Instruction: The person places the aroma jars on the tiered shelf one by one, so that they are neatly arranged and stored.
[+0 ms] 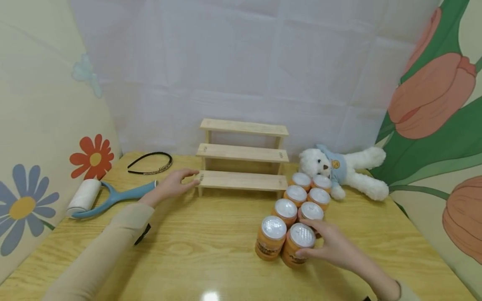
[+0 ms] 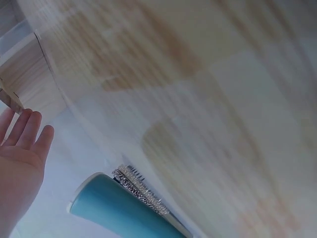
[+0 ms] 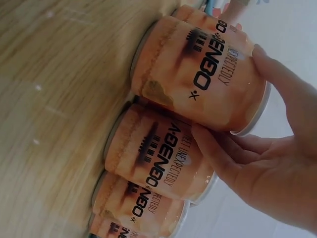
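Note:
A three-step wooden display stand [image 1: 242, 180] stands at the back of the table. My left hand [image 1: 174, 184] touches the left end of its lowest step with fairly straight fingers; in the left wrist view, the fingertips [image 2: 30, 119] meet the wooden edge. Several orange cans [image 1: 273, 235] with silvery lids stand upright in two rows right of centre. At the front of the right-hand row, my right hand [image 1: 336, 246] grips an orange can [image 3: 203, 74] near its top, thumb on one side and fingers on the other. Its neighbours stand close against it.
At the left lie a blue-handled lint roller [image 1: 126, 194] and a black headband [image 1: 168, 165]. A white teddy bear [image 1: 355, 167] in a blue top lies behind the cans at right. A white cloth [image 1: 241, 62] hangs behind the table [image 1: 211, 246].

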`<state>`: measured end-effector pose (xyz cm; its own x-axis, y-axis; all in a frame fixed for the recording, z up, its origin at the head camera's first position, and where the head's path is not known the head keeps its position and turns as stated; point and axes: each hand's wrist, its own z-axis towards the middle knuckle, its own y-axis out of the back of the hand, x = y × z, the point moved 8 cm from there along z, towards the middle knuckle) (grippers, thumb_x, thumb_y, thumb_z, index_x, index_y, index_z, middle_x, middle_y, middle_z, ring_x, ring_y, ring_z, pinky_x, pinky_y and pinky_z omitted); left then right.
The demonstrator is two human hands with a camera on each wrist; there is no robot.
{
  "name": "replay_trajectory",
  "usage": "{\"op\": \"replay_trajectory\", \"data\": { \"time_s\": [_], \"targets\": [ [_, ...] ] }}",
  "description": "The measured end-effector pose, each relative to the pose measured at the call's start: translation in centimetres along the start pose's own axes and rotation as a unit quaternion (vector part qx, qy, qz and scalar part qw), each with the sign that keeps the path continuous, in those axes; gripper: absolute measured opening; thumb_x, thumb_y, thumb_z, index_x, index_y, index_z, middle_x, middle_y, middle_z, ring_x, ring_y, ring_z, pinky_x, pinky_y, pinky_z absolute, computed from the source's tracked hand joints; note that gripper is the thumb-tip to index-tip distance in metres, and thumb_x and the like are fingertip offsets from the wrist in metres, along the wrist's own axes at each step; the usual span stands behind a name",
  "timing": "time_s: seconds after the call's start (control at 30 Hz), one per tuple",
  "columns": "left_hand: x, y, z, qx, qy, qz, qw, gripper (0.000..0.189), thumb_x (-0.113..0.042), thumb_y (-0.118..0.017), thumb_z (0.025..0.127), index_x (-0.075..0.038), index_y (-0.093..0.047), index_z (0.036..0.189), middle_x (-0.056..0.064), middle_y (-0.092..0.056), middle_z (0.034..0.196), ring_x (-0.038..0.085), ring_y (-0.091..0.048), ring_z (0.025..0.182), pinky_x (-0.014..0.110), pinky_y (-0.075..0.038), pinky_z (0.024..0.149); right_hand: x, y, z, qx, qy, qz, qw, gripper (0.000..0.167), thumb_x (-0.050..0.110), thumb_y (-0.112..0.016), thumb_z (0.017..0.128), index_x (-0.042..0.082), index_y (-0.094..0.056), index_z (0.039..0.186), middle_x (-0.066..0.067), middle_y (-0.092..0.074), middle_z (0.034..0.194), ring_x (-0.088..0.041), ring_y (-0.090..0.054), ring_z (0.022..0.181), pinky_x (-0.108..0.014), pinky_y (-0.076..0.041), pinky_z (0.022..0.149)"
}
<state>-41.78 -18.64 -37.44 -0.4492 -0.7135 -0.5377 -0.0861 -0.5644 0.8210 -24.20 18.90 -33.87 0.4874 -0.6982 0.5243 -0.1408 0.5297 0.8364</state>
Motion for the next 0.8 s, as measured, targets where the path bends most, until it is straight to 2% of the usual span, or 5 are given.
{"op": "replay_trajectory", "data": {
  "time_s": [0.2, 0.4, 0.63, 0.8],
  "targets": [
    [-0.2, 0.2, 0.1, -0.007, -0.011, 0.008, 0.9999, 0.055, -0.036, -0.053, 0.096, 0.001, -0.046, 0.136, 0.023, -0.048, 0.137, 0.042, -0.045, 0.124, 0.056, -0.040, 0.104, -0.2, 0.3, 0.1, -0.036, -0.009, 0.003, 0.9993, 0.062, 0.043, -0.080, 0.070, 0.001, -0.063, 0.112, -0.007, -0.067, 0.104, -0.011, -0.063, 0.084, -0.021, -0.055, 0.068],
    [-0.4, 0.0, -0.1, -0.010, -0.021, 0.003, 0.9997, 0.054, -0.033, -0.054, 0.096, 0.003, -0.046, 0.135, 0.025, -0.048, 0.136, 0.043, -0.046, 0.123, 0.056, -0.040, 0.104, -0.3, 1.3, -0.2, -0.045, -0.031, 0.007, 0.9985, 0.059, 0.044, -0.082, 0.067, 0.005, -0.062, 0.108, -0.004, -0.067, 0.101, -0.009, -0.063, 0.084, -0.021, -0.056, 0.069],
    [-0.2, 0.0, -0.1, -0.008, -0.004, 0.003, 1.0000, 0.056, -0.037, -0.054, 0.095, 0.000, -0.045, 0.137, 0.021, -0.048, 0.138, 0.040, -0.046, 0.125, 0.055, -0.039, 0.105, 1.0, 3.6, -0.2, -0.068, -0.015, 0.009, 0.9975, 0.055, 0.041, -0.082, 0.068, 0.011, -0.061, 0.108, 0.000, -0.065, 0.102, -0.010, -0.064, 0.087, -0.023, -0.057, 0.073],
    [-0.2, -0.1, -0.1, -0.003, -0.003, 0.002, 1.0000, 0.057, -0.038, -0.053, 0.095, 0.000, -0.044, 0.138, 0.021, -0.047, 0.138, 0.039, -0.046, 0.125, 0.054, -0.039, 0.105, 2.1, 5.0, -0.3, -0.071, 0.000, 0.007, 0.9974, 0.053, 0.041, -0.082, 0.067, 0.014, -0.061, 0.108, 0.004, -0.065, 0.102, -0.012, -0.065, 0.092, -0.024, -0.058, 0.077]
  ]
}}
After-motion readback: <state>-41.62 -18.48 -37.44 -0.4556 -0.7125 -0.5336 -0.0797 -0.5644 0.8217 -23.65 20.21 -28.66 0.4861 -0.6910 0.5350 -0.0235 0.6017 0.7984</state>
